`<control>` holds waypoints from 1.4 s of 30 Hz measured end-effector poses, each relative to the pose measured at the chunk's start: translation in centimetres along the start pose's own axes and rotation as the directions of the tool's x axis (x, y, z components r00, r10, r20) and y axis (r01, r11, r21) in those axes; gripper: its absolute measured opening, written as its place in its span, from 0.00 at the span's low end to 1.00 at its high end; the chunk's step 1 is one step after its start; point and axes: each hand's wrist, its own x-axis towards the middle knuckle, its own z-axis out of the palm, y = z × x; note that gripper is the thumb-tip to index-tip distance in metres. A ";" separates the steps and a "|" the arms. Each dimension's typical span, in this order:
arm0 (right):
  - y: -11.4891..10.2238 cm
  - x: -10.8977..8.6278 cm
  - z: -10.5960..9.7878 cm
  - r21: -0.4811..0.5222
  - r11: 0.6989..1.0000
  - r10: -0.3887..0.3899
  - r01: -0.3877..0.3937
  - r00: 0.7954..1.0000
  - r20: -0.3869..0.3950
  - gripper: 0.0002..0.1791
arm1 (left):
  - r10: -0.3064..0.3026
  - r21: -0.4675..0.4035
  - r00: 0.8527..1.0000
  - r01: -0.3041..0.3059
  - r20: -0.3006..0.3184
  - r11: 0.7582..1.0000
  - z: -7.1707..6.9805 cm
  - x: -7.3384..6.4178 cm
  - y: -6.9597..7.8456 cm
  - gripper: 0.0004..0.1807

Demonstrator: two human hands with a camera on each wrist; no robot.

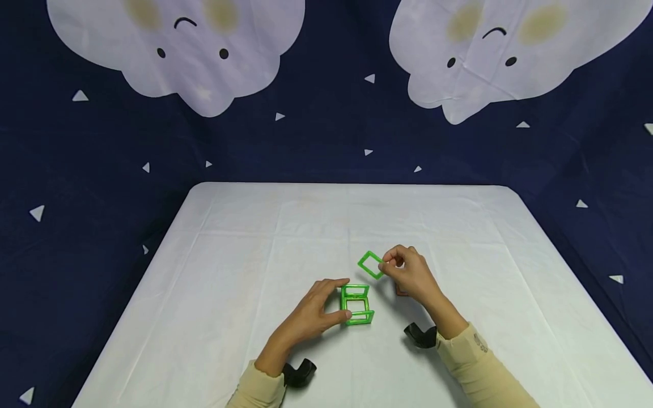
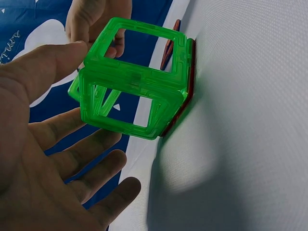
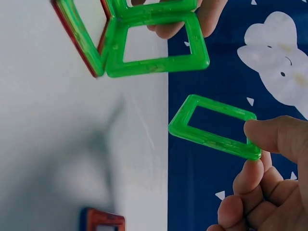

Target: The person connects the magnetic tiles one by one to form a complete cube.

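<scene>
On the table stands a box-like structure of green magnetic tiles (image 1: 357,323), with a red base tile (image 2: 193,72) flat beneath it. My left hand (image 1: 311,311) spans this structure, thumb on its near side and index finger at its far side; the other fingers spread out in the left wrist view. Up and to the right, my right hand (image 1: 412,277) pinches one loose green magnetic tile (image 3: 211,143) by a corner, between thumb and fingertips. That tile is held in the air, tilted and apart from the structure.
A reddish tile (image 3: 108,216) lies on the table, partly covered by my right hand in the head view. White cloth covers the table (image 1: 245,226). Behind its far edge hangs a dark blue curtain (image 1: 326,141) with clouds and small triangles.
</scene>
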 end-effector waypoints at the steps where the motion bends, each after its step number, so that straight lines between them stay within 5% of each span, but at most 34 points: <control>1: 0.1 -0.3 0.0 0.012 1.000 0.016 -0.016 1.000 0.003 0.08 | -0.002 -0.002 1.000 0.002 0.002 1.000 0.0 0.0 0.0 0.34; 5: 0.5 -1.3 0.1 0.064 0.996 0.066 -0.067 0.998 0.013 0.09 | -0.004 -0.004 1.000 0.004 0.008 1.000 -0.1 0.0 0.0 0.34; 22: 1.2 -4.5 1.2 0.008 0.997 0.079 -0.079 0.995 -0.068 0.05 | -0.010 -0.005 1.000 0.010 0.007 1.000 -0.1 -0.1 0.0 0.34; 42: 1.8 -5.9 2.1 -0.022 0.993 0.112 -0.115 0.990 -0.080 0.04 | -0.009 0.002 1.000 0.009 0.000 1.000 -0.2 -0.1 0.0 0.34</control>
